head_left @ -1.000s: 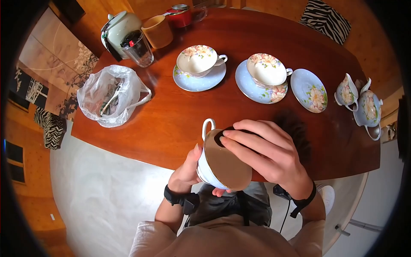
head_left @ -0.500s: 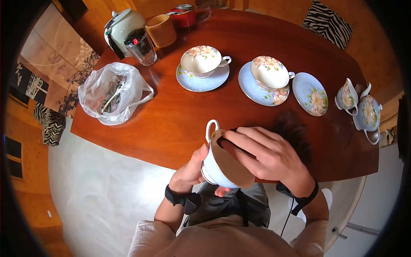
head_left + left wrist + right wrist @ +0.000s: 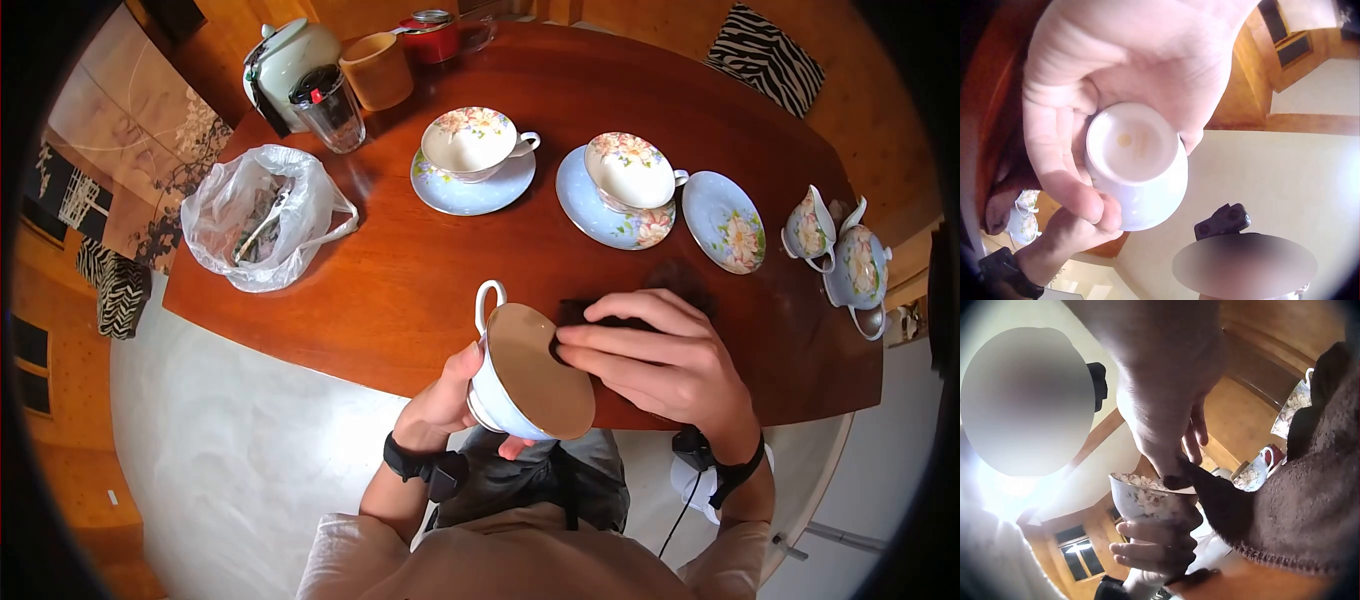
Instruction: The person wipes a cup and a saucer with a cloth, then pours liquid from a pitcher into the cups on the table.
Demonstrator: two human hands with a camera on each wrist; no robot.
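Left grip (image 3: 440,400): clasping one cup (image 3: 505,415), fingers curled round its outer wall, foot close to the palm. Cup raised at the near edge of the counter (image 3: 390,300), tilted, mouth turned towards the other grip; I judge the angle bares its inside to the cloth. Handle points to the far side, away from both sets of fingers.

Right grip (image 3: 670,365): grasping a dark brown cloth (image 3: 1310,512), fingertips at the cup's rim. Brown area across the mouth in the head view: I cannot tell what it is.

Second cup (image 3: 465,150) and third cup (image 3: 630,175): each on a saucer, handles to the right, presumably beyond elbow range for safety. Spare saucer (image 3: 715,220): just beside, probably the held cup's match. Jug (image 3: 808,225), teapot (image 3: 860,265): paired at far right. Bag (image 3: 205,210): left, contents jumbled. Glass (image 3: 340,125), wooden cup (image 3: 380,75), pale jar (image 3: 300,60), red tin (image 3: 432,45): grouped at far left, leaving working room, I think.

Markings: foot (image 3: 1141,162) bears a faint yellowish mark, illegible. I can read no brand elsewhere.
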